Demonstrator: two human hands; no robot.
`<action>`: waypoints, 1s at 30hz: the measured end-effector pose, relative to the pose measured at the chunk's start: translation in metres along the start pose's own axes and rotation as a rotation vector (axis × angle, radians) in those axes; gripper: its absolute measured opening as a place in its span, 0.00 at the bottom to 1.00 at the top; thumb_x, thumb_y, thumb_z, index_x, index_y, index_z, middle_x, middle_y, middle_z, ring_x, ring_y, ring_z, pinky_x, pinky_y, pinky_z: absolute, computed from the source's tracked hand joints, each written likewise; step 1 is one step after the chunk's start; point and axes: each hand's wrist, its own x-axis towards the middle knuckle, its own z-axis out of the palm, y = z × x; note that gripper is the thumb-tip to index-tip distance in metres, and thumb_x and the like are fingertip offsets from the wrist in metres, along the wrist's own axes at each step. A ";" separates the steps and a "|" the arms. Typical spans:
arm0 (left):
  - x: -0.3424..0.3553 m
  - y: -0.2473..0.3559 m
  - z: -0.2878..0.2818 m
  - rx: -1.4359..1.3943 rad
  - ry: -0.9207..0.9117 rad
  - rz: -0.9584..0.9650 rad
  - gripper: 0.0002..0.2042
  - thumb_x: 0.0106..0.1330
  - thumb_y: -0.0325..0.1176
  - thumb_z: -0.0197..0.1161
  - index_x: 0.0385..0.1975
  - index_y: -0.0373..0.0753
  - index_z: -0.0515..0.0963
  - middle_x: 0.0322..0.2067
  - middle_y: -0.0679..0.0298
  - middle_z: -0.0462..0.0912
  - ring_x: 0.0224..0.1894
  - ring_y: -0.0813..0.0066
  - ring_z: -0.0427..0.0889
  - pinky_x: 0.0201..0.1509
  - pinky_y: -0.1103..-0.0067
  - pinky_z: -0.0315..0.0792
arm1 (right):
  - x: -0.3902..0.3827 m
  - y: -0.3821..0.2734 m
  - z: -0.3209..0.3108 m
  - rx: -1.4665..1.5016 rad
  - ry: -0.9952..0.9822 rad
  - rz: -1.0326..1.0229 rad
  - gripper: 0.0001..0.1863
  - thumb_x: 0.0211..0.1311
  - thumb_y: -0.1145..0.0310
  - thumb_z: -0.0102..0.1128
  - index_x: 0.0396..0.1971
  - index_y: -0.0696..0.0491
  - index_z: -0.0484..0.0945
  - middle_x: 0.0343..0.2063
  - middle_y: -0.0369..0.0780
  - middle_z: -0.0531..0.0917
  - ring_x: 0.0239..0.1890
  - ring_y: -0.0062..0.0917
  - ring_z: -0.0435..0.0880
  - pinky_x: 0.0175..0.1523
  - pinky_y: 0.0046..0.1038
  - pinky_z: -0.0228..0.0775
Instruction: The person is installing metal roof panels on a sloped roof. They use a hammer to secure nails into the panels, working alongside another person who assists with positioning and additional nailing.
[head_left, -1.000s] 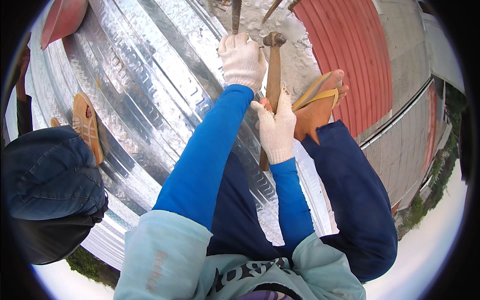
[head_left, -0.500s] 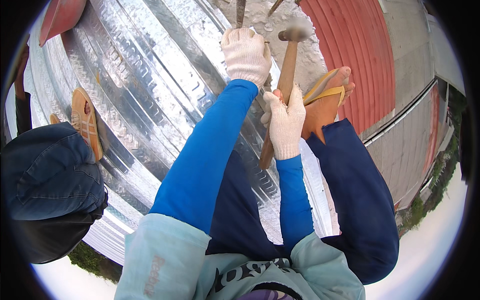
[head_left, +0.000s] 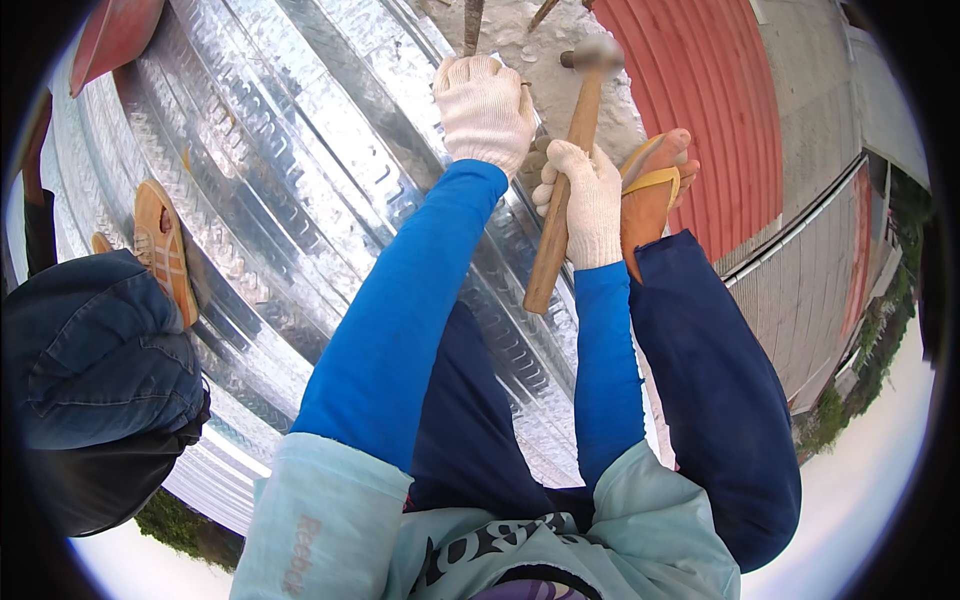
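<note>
My left hand [head_left: 485,112], in a white knit glove, is closed in a fist at the edge between the ribbed metal decking and rough concrete. A dark metal rod [head_left: 473,26] shows just beyond its knuckles; a small dark tip sticks out beside the fist, but what the fingers hold is hidden. In my right hand [head_left: 588,195], also gloved, is a hammer [head_left: 552,242], gripped partway along its wooden handle. The hammer's head is blurred, lying over the concrete [head_left: 520,32], and its handle slants back toward me.
Shiny ribbed metal decking [head_left: 330,110] spreads to the left, where another person's sandalled foot [head_left: 167,250] stands. A red container [head_left: 112,42] lies at the far left. Another rod [head_left: 543,14] pokes from the concrete. Red corrugated roofing [head_left: 705,110] lies right, beside my sandalled foot [head_left: 655,190].
My right hand and the hammer have moved slightly away from me, the hand now higher along the handle. My left hand stays closed in nearly the same place.
</note>
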 end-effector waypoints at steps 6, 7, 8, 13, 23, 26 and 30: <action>0.000 0.000 0.000 0.014 0.027 0.005 0.06 0.62 0.34 0.77 0.34 0.40 0.93 0.43 0.57 0.91 0.53 0.51 0.87 0.69 0.52 0.73 | 0.009 0.001 -0.001 -0.239 0.043 0.064 0.21 0.69 0.55 0.77 0.45 0.59 0.84 0.29 0.40 0.86 0.25 0.27 0.88 0.30 0.31 0.81; 0.000 0.002 0.002 -0.002 0.015 0.007 0.06 0.62 0.34 0.77 0.34 0.40 0.93 0.43 0.57 0.91 0.53 0.50 0.87 0.69 0.52 0.73 | 0.015 0.004 -0.005 -0.348 0.062 0.044 0.23 0.68 0.53 0.77 0.44 0.60 0.85 0.29 0.41 0.86 0.26 0.28 0.88 0.31 0.33 0.81; 0.001 0.004 0.002 -0.013 0.003 0.010 0.06 0.62 0.34 0.77 0.34 0.40 0.93 0.43 0.57 0.91 0.54 0.50 0.87 0.69 0.52 0.73 | 0.019 0.007 -0.007 -0.454 0.074 0.026 0.25 0.67 0.51 0.77 0.43 0.61 0.85 0.29 0.43 0.87 0.26 0.30 0.89 0.32 0.34 0.82; 0.000 -0.002 0.000 0.011 0.035 0.023 0.06 0.60 0.33 0.77 0.33 0.40 0.92 0.42 0.57 0.91 0.53 0.50 0.87 0.68 0.52 0.73 | 0.011 -0.026 0.000 -1.144 0.028 -0.021 0.35 0.63 0.43 0.76 0.43 0.67 0.85 0.33 0.53 0.90 0.34 0.38 0.93 0.41 0.40 0.84; 0.003 -0.001 -0.004 -0.043 0.019 0.000 0.09 0.59 0.38 0.75 0.30 0.40 0.91 0.39 0.56 0.90 0.52 0.48 0.86 0.66 0.51 0.73 | 0.051 -0.037 0.035 -0.831 0.056 -0.678 0.13 0.66 0.61 0.75 0.43 0.55 0.92 0.37 0.46 0.93 0.44 0.41 0.93 0.52 0.41 0.83; 0.002 0.001 0.003 -0.049 -0.004 -0.010 0.09 0.60 0.39 0.73 0.32 0.40 0.90 0.41 0.54 0.89 0.55 0.48 0.85 0.74 0.51 0.69 | 0.070 -0.026 0.037 -0.782 0.066 -0.666 0.12 0.67 0.66 0.73 0.44 0.57 0.92 0.35 0.42 0.92 0.39 0.31 0.91 0.46 0.34 0.81; 0.001 -0.002 0.003 -0.042 -0.114 -0.055 0.09 0.60 0.38 0.72 0.35 0.41 0.90 0.41 0.53 0.88 0.57 0.48 0.85 0.78 0.50 0.66 | 0.085 -0.016 0.032 -0.629 -0.011 -0.604 0.09 0.73 0.72 0.66 0.46 0.59 0.91 0.32 0.36 0.91 0.27 0.15 0.85 0.32 0.23 0.76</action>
